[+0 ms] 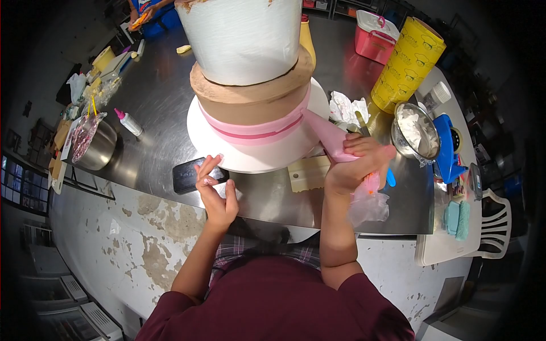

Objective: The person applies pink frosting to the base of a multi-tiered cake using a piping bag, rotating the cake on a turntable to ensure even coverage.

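Observation:
A tall tiered cake [244, 102] stands on a round white board [256, 162], with a white upper tier, a brown layer and pink bands round its lower side. My right hand [358, 162] is wrapped round a pink piping bag [330, 136], whose tip touches the cake's right side at the pink band. Below the hand hangs the bag's clear, twisted end. Near the board's front left edge is my left hand [216, 196], palm up with fingers apart and pink smears on the fingertips. It holds nothing and is beside a dark phone [190, 175].
A cream scraper [308, 173] lies right of centre. At right are a yellow roll [408, 65], a bowl of white cream [416, 131] and crumpled tissue [347, 108]. At left stand a squeeze bottle [129, 123] and steel bowl [102, 145]. Another person's hand [145, 16] shows at the top.

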